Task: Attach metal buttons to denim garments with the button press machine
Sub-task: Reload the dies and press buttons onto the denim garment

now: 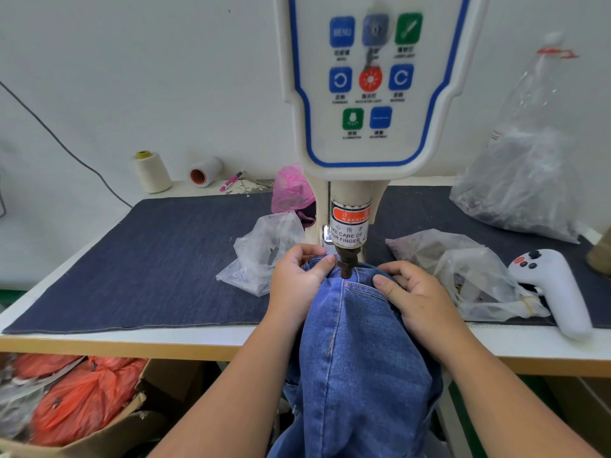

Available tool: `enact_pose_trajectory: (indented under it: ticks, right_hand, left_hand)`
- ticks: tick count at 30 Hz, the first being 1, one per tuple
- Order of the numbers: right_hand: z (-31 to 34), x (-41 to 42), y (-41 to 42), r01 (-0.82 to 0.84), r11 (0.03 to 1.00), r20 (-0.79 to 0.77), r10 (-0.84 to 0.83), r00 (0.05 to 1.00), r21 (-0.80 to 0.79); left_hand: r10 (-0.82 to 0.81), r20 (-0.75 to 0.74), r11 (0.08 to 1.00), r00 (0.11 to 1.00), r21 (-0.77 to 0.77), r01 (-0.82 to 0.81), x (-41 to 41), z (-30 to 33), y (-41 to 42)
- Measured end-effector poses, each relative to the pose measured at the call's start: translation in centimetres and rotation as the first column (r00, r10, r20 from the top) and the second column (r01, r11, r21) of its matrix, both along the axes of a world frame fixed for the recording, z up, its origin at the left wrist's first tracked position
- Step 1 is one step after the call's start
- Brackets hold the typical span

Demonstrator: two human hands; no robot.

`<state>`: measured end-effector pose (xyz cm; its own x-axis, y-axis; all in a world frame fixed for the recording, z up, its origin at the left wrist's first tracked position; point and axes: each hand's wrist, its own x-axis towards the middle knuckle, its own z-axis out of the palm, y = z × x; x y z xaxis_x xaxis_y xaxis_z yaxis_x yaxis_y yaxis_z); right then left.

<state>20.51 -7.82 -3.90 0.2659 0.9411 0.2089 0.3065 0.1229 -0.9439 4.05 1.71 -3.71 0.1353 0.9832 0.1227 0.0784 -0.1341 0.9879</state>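
We pinch the denim garment (357,342) with both hands: left hand (299,282) curled just left of the press head (346,262), right hand (416,292) just right. The garment runs lengthwise from the press head toward us.

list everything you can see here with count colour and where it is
button press machine: 1, white with blue trim, centre back
denim garment: 1, blue, under the press head
denim mat: 1, dark blue, on the table
thread cones: 2, cream, back left
pen: 1, pink, back left
pink bag: 1, left of the machine column
clear bags: about 4, around the machine
handheld controller: 1, white, right
orange bags: in a box below the table
left hand: gripping the denim
right hand: gripping the denim
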Motion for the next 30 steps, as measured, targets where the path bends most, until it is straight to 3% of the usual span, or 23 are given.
enact_pose_trajectory:
  ticks: [30]
  right_hand:
    - [0.2, -0.06, -0.14, 0.008, 1.0, -0.014, -0.009, 1.0, -0.024]
  left_hand:
    - [-0.013, 0.005, 1.0, 1.0, 0.012, 0.013, -0.07, 0.09, -0.16]
